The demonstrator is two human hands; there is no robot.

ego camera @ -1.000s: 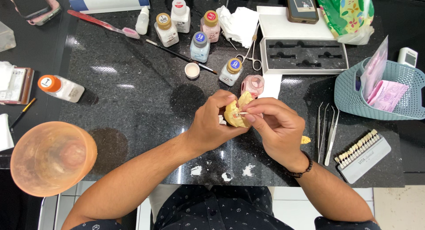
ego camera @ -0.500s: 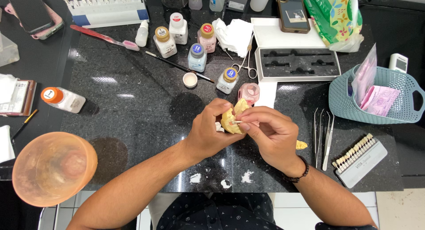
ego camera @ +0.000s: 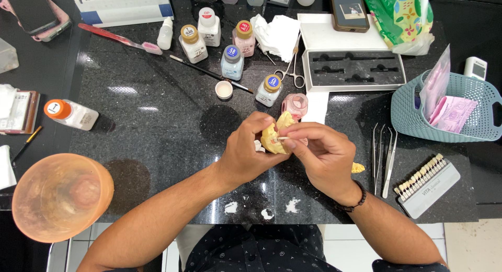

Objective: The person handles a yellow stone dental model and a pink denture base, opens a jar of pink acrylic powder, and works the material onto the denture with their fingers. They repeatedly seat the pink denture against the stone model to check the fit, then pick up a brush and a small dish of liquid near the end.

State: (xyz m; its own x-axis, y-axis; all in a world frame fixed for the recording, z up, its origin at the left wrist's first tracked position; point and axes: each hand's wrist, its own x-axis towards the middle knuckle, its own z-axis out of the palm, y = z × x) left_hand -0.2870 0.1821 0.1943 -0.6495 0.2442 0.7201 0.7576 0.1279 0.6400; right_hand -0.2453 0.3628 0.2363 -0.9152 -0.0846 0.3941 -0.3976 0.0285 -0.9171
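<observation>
I work over a black, glossy stone bench [ego camera: 157,120] that mirrors the ceiling lights in pale patches and carries a few white smears near its front edge. My left hand [ego camera: 248,154] is curled tight around a yellow dental cast [ego camera: 273,136], held up just above the middle of the bench, and my right hand [ego camera: 324,157] pinches a thin stick-like tool [ego camera: 284,138] whose tip touches the cast. Just behind the cast stands a small pink jar [ego camera: 296,103], and beyond it a cluster of little powder bottles [ego camera: 231,61] with coloured caps, a fine brush [ego camera: 209,73] lying among them, and a crumpled white tissue [ego camera: 277,35]. A white tray with a dark foam insert [ego camera: 353,68] sits at the back right, a phone [ego camera: 348,9] resting on its lid. To my right lie metal tweezers [ego camera: 384,157], a tooth shade guide [ego camera: 426,180] and a teal basket [ego camera: 408,120] holding pink packets. At the left front edge stands an orange rubber mixing bowl [ego camera: 60,196]; a bottle with an orange cap [ego camera: 70,114] lies behind it. Below the bench edge, pale floor tiles show
</observation>
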